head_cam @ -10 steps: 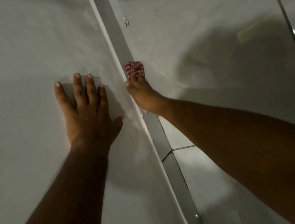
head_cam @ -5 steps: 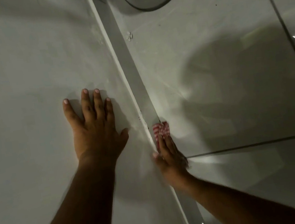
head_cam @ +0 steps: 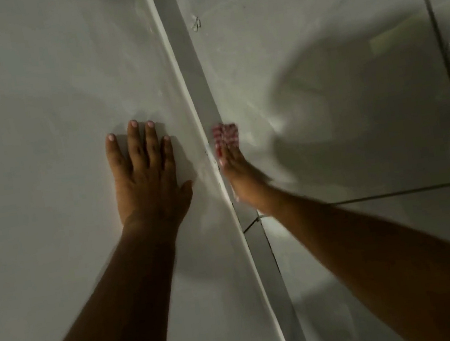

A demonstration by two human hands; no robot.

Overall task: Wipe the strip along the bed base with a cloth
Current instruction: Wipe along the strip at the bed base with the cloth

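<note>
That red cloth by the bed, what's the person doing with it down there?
The person is cleaning. The right hand presses a red-and-white cloth onto the grey strip that runs along the bed base, next to the tiled floor. The left hand lies flat and open on the bed base. The right hand looks blurred.

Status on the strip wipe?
Left hand flat on bed base. Right hand pressing red-striped cloth on strip. Nothing blocking the strip.
</note>
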